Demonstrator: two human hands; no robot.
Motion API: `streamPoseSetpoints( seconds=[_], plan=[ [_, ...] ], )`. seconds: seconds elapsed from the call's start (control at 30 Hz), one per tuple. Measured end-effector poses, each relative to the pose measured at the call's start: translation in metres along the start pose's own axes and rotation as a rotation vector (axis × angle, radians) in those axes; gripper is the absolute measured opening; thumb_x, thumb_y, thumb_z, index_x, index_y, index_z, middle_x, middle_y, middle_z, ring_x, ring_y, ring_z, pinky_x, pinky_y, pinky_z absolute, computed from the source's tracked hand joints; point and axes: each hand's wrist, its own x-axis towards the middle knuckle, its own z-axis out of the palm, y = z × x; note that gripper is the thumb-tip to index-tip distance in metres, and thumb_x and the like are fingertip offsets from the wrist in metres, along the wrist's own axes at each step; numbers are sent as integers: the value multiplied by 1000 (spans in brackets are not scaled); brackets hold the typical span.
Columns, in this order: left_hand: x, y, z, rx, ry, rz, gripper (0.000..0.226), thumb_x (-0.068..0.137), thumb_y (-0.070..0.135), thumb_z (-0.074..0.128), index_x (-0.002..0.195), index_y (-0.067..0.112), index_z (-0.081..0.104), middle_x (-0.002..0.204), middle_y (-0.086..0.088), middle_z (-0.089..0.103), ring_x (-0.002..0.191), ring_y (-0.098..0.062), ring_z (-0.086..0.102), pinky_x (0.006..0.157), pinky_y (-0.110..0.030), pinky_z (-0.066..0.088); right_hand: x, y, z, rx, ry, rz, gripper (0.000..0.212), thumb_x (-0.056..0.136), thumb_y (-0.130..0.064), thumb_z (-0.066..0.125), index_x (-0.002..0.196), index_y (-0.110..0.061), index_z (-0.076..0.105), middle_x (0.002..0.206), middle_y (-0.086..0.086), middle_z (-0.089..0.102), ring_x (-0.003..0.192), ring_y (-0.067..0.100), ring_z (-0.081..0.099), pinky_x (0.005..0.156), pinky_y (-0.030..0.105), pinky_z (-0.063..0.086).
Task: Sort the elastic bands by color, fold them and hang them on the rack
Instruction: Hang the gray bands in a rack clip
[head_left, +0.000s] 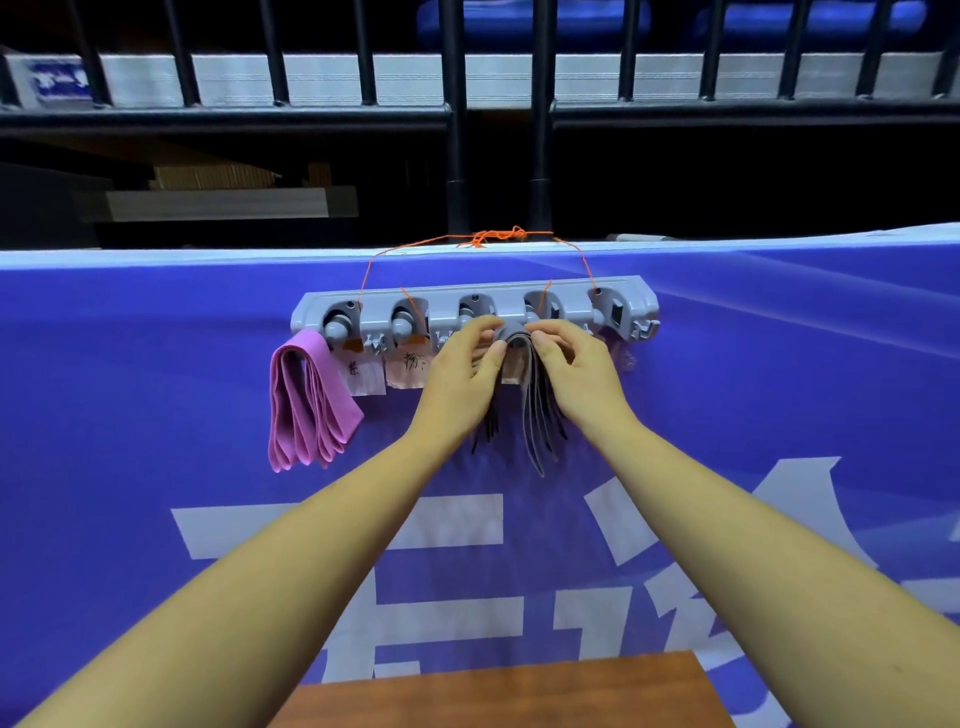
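The grey rack (571, 296) hung by an orange string (498, 235) on a blue banner (156, 374); folded pink bands (306, 410) hung from its left end; the dark bands (537, 415) hung folded at the middle; the left hand (457, 369) and right hand (571, 369) each pinched their top fold, fingers curled round it; a brown table (509, 691) sat below.

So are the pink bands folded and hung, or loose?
Folded and hung: the pink bands hang doubled from the left end of the rack, their layered loops pointing down.
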Motion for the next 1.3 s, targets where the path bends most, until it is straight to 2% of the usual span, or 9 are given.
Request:
streamPoseSetpoints(
  seconds=[0.23, 0.4, 0.47, 0.57, 0.7, 0.9, 1.0, 1.13, 1.3],
  plan=[
    [-2, 2, 0, 23, -9, -16, 23, 98, 24, 53, 118, 33, 61, 109, 7, 68, 98, 6, 62, 87, -15, 49, -7, -2, 0, 42, -18, 11, 20, 95, -20, 59, 114, -16, 66, 104, -7, 69, 97, -5, 63, 78, 5, 45],
    [-6, -2, -7, 52, -81, -48, 29, 99, 29, 51, 126, 35, 58, 117, 9, 67, 103, 8, 61, 90, -13, 47, -12, 1, -3, -116, -7, 52, 32, 93, -26, 63, 123, -15, 62, 115, -5, 66, 110, 6, 60, 97, 24, 48],
    [-12, -4, -14, 69, -86, -65, 30, 98, 31, 52, 127, 34, 57, 119, 9, 66, 108, 3, 60, 94, -17, 46, -20, 2, -3, -131, 12, 112, 42, 92, -35, 63, 128, -14, 58, 120, -3, 62, 113, 9, 56, 98, 25, 45],
    [-35, -12, -28, 99, -77, -117, 24, 97, 26, 54, 120, 21, 60, 111, 6, 66, 102, -3, 60, 86, -9, 42, -49, 10, 2, -195, 21, 203, 47, 92, -40, 62, 129, -13, 53, 117, -4, 57, 110, 11, 53, 91, 23, 39],
    [-96, -43, -49, 166, -171, -227, 11, 96, 22, 55, 104, 20, 62, 95, 13, 64, 86, 3, 57, 74, -5, 40, -108, 50, 18, -309, -14, 356, 47, 93, -33, 55, 132, -8, 48, 129, 7, 52, 113, 21, 51, 87, 27, 37],
    [-223, -123, -90, 313, -288, -520, 9, 96, 22, 55, 98, 18, 63, 94, 5, 65, 84, -13, 57, 70, -22, 44, -210, 111, 68, -421, -289, 548, 41, 92, -32, 56, 126, -8, 54, 127, 12, 55, 86, 17, 55, 78, 27, 39],
    [-289, -159, -114, 361, -345, -645, 5, 93, 18, 57, 93, 20, 62, 89, 1, 66, 80, -16, 57, 69, -25, 42, -260, 132, 104, -443, -430, 600, 40, 91, -28, 59, 122, -4, 57, 123, 18, 59, 105, 27, 58, 86, 28, 40],
    [-369, -195, -143, 409, -413, -762, 5, 89, 13, 60, 87, 18, 61, 83, 3, 64, 78, -15, 57, 65, -9, 38, -330, 151, 155, -432, -610, 628, 35, 90, -22, 63, 119, -1, 60, 118, 19, 61, 113, 30, 56, 92, 26, 37],
    [-458, -232, -171, 414, -573, -884, 15, 85, 18, 57, 92, 9, 66, 84, -3, 63, 78, -20, 58, 71, -26, 41, -423, 170, 212, -441, -843, 664, 32, 89, -21, 63, 114, -2, 62, 112, 19, 63, 109, 32, 58, 93, 30, 39]
  ],
)
